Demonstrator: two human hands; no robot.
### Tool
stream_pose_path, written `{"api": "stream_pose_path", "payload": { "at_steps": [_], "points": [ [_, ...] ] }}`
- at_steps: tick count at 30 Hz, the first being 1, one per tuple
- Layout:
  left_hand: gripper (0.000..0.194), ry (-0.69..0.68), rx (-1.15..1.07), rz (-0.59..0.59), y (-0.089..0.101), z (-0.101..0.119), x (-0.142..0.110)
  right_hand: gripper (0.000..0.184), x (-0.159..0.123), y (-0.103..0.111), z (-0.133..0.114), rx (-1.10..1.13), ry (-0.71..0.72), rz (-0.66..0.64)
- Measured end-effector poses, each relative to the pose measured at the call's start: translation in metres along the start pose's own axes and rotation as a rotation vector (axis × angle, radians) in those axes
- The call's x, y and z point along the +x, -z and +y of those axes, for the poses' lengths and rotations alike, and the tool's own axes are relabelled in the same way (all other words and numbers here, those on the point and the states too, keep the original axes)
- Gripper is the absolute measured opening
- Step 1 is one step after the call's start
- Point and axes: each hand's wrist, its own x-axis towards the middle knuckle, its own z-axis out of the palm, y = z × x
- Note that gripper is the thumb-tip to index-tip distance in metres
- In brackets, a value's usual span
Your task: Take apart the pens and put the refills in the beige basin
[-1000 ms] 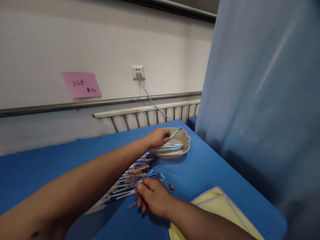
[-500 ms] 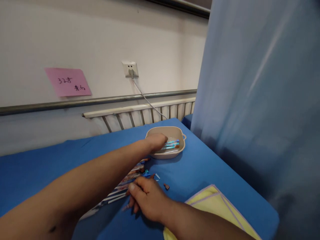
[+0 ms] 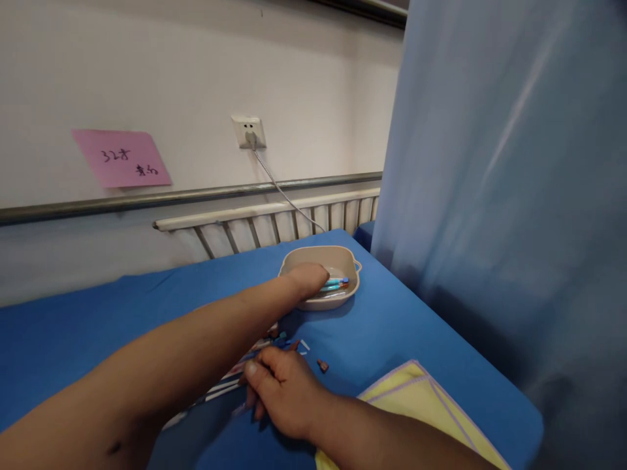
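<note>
My left hand (image 3: 309,279) reaches into a beige oval dish (image 3: 321,258) at the far side of the blue table. It rests over several blue-tipped pens (image 3: 337,284) lying in the dish; its fingers are curled down and I cannot see whether they grip one. My right hand (image 3: 280,390) lies nearer me, fingers curled onto a row of pens (image 3: 235,382) spread on the cloth, mostly hidden under my left forearm. A small brown cap (image 3: 322,365) and a pale cap (image 3: 304,345) lie loose just right of that hand.
A yellow cloth (image 3: 421,405) lies at the table's near right corner. A pale blue curtain (image 3: 499,183) hangs along the right edge. Behind the table are a radiator, a wall socket (image 3: 249,132) with a cable, and a pink note (image 3: 120,158).
My left hand carried a blue-tipped pen over the dish, then lowered into it; that pen now lies among the others there. The right hand stayed on the pen row.
</note>
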Motion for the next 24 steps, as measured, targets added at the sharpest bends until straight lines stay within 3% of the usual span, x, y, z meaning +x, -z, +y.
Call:
{"api": "stream_pose_path", "payload": {
  "at_steps": [10,15,20,24],
  "points": [
    [0.029,0.018,-0.038,0.045,-0.003,0.001,-0.005,0.024,0.0,0.002,-0.003,-0.053,0.013,-0.018],
    [0.018,0.015,-0.117,0.211,-0.001,-0.005,-0.021,0.026,0.0,0.004,-0.001,-0.062,0.016,-0.036],
    [0.027,0.083,-0.248,0.481,-0.009,-0.022,-0.085,0.03,0.004,0.006,0.01,0.047,0.069,0.001],
    [0.031,0.21,-0.352,0.598,-0.051,-0.033,-0.168,0.039,0.006,0.011,0.014,0.121,0.116,0.058]
  ]
}}
